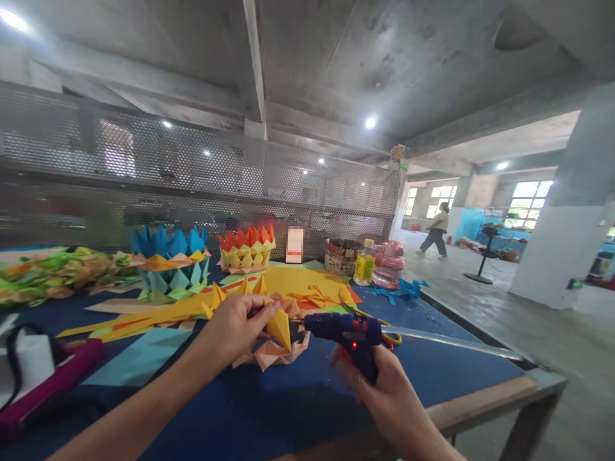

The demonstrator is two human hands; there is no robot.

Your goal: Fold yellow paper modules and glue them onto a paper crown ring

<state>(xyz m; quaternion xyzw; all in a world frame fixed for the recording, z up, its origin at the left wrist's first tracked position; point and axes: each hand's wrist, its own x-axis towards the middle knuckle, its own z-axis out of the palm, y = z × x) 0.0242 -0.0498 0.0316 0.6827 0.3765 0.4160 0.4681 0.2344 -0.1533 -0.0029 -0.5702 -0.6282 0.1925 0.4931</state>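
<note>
My left hand [236,328] pinches a folded yellow paper triangle [279,329] just above a peach folded-paper ring [271,353] lying on the blue table [269,410]. My right hand [384,390] grips a blue hot glue gun [346,333] with a red light on; its nozzle points left at the yellow piece, almost touching it. A clear glue stick [446,342] juts out the back of the gun to the right.
Yellow and orange paper sheets [288,285] and finished paper baskets [247,250] [170,259] lie further back. A bottle [365,262], a woven basket [342,255] and a pink item [388,264] stand at the far right. A magenta case [48,378] lies left. A person [436,230] walks in the distance.
</note>
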